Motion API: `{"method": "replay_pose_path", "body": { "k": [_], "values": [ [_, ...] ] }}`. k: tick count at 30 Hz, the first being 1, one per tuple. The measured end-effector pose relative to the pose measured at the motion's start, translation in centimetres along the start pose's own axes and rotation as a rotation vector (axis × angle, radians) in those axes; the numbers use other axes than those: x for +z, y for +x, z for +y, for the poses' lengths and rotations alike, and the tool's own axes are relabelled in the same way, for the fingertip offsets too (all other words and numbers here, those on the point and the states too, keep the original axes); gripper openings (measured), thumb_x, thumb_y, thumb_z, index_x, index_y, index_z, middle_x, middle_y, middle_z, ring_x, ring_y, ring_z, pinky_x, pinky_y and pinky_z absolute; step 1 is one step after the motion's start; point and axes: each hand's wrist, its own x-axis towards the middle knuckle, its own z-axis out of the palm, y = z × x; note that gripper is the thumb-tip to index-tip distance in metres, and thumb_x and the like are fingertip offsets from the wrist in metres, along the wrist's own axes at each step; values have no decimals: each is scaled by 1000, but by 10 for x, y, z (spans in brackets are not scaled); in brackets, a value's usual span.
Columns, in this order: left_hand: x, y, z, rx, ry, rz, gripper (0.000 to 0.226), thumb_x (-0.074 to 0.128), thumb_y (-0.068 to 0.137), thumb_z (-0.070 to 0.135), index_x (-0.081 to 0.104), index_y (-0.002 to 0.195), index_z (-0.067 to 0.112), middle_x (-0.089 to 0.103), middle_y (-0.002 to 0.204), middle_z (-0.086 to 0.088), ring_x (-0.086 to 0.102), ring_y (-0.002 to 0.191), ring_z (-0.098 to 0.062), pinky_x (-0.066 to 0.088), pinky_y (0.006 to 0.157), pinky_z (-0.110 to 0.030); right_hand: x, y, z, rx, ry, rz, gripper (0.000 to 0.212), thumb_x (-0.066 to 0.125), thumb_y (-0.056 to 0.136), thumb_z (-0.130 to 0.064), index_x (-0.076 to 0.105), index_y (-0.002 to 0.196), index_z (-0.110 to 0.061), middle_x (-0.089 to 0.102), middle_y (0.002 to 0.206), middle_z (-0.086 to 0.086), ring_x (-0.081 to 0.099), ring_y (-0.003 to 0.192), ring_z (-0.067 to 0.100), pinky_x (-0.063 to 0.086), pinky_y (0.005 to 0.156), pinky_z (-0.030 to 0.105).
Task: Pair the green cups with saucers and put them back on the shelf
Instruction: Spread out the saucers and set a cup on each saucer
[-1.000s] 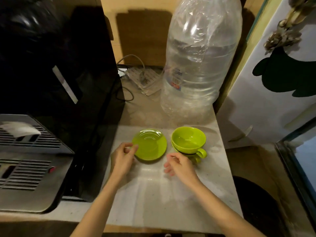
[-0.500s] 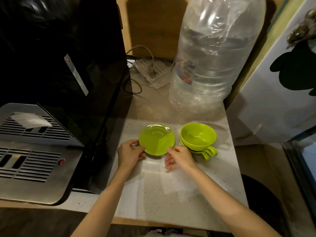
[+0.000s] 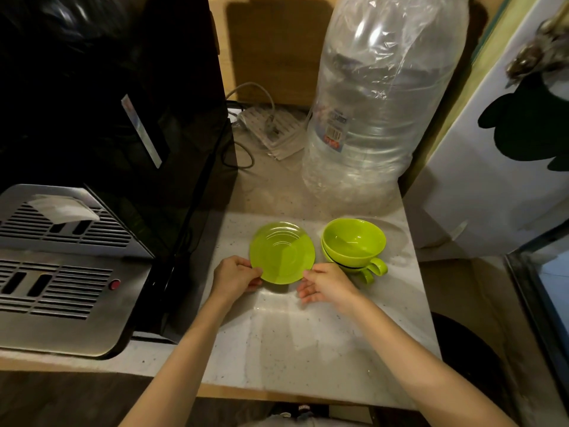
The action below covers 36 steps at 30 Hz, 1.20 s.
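A green saucer (image 3: 281,252) lies on the pale speckled counter (image 3: 286,340); I cannot tell whether it is one saucer or a stack. Right beside it stand two green cups (image 3: 354,243), nested one in the other, handles pointing toward me. My left hand (image 3: 235,277) grips the saucer's near left edge, thumb on the rim. My right hand (image 3: 328,286) touches the near right edge, fingers loosely curled, just in front of the cup handles.
A black and steel coffee machine (image 3: 92,180) fills the left side. A big clear water bottle (image 3: 381,103) stands behind the cups. A power strip with cables (image 3: 271,127) lies at the back. A white fridge door (image 3: 498,149) closes off the right.
Both hands have closed in on the saucer: the left has taken its left edge, the right has moved from the cups to the saucer's right edge. The camera has come closer.
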Motion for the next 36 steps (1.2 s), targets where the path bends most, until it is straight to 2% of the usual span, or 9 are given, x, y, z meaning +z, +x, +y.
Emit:
{"method": "replay_pose_path", "body": {
  "k": [4,8,10,17,21,25,30,36],
  "values": [
    [-3,-16,-2,-35,-83,-56,16,66,77,-1,53,75,7,66,68,-16,65,44,-9,56,48,-20,-2,-16,0,-42,7,-36,23,45,93,-5,51,71,-2,56,64,17,58,36,9,52,42,23],
    [-15,-44,-1,-49,-165,-107,13,66,76,-3,56,84,-1,67,70,-17,67,47,-10,56,49,-19,-4,-39,4,-77,17,-84,23,49,91,-4,55,69,-2,56,62,15,57,36,7,52,42,21],
    [-20,-58,-6,-37,-181,-106,16,67,75,-4,58,88,-5,69,62,-13,67,48,-11,56,50,-19,-4,-49,9,-80,4,-106,24,51,90,-4,57,67,-2,57,60,13,57,36,8,52,43,21],
    [-27,-96,-44,-19,-193,-66,15,67,71,-10,55,75,-1,65,44,-6,64,42,-13,56,47,-21,5,-76,47,-11,-43,-130,24,53,90,-8,60,68,-2,60,56,8,57,37,6,52,43,19],
    [-26,-107,-60,-77,-195,-65,18,67,72,-10,53,74,1,65,48,-11,61,37,-13,53,40,-21,8,-85,61,39,-66,-152,24,52,90,-8,60,68,0,58,59,12,56,36,6,52,43,18],
    [-24,-106,-68,-124,-194,-46,21,68,71,-9,52,72,3,65,43,-8,62,37,-14,53,40,-23,10,-87,66,60,-68,-125,25,53,90,-7,61,68,1,61,48,4,57,36,7,53,43,19],
    [-26,-101,-67,-124,-151,-62,20,71,71,-3,53,74,5,67,66,-20,67,47,-15,56,45,-23,12,-84,66,75,-75,-75,21,56,89,-8,62,71,1,62,60,12,60,39,9,55,46,22],
    [-23,-94,-62,-115,-145,-46,20,70,72,-4,52,71,6,67,53,-12,66,44,-15,55,44,-22,13,-79,63,104,-83,-38,20,56,89,-11,61,76,3,62,64,16,60,38,11,55,43,24]
  ]
}}
